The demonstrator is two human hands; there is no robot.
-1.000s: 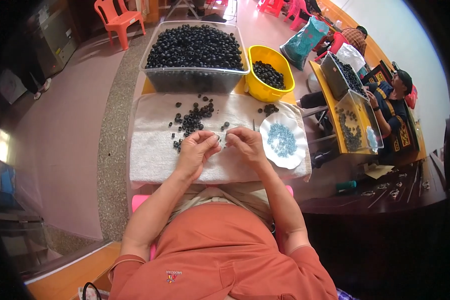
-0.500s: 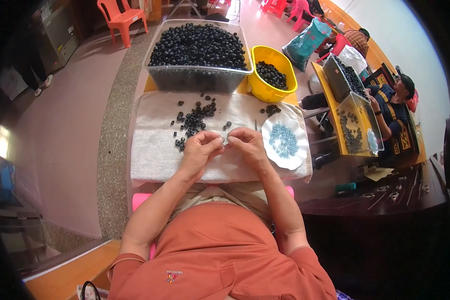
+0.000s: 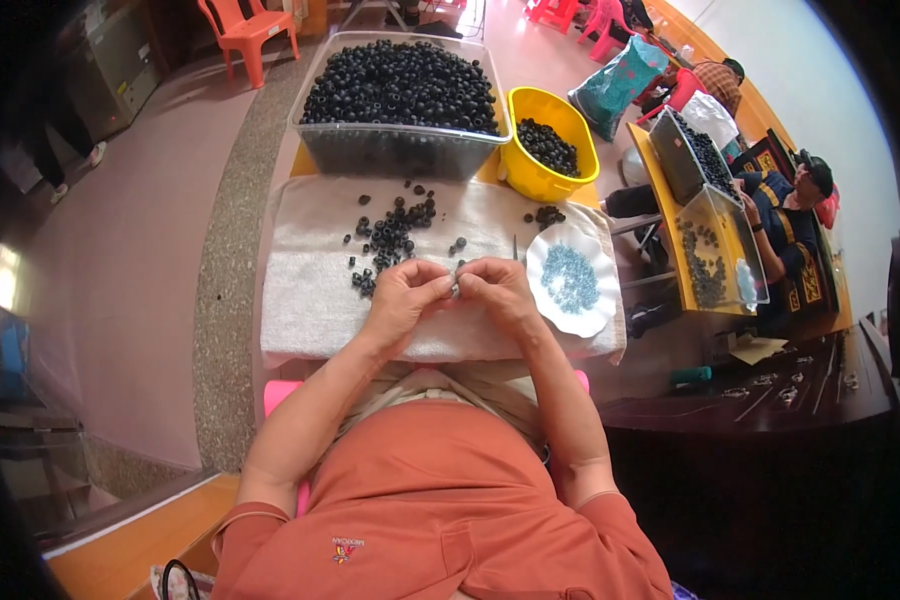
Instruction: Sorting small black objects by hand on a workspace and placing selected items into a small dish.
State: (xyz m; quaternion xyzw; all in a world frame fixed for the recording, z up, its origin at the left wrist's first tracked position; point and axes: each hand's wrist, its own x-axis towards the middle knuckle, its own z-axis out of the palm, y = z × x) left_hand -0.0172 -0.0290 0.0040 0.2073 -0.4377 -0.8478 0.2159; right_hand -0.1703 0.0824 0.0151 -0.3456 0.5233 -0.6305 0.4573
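Observation:
My left hand (image 3: 407, 300) and my right hand (image 3: 499, 292) meet over a white towel (image 3: 320, 318), fingertips pinched together. Between them is something small, partly dark, mostly hidden by the fingers; I cannot make out its kind. Loose black beads (image 3: 388, 238) lie scattered on the towel just beyond my left hand. Right of my right hand rests a white scalloped plate (image 3: 598, 308) holding small pale-blue beads (image 3: 570, 278). A thin dark tool (image 3: 515, 247) lies between that hand and the plate. More black beads (image 3: 545, 216) sit in a small group beyond the plate.
A large clear bin (image 3: 400, 142) full of black beads stands at the towel's far edge, beside a yellow basin (image 3: 545, 186) of similar beads. To the right, a person (image 3: 792, 215) sits at another table (image 3: 675, 250) with clear bins. An orange chair (image 3: 250, 38) stands far left.
My fingertips stay together and have shifted only slightly. The whole view has moved a little. Nothing has visibly been put down or picked up.

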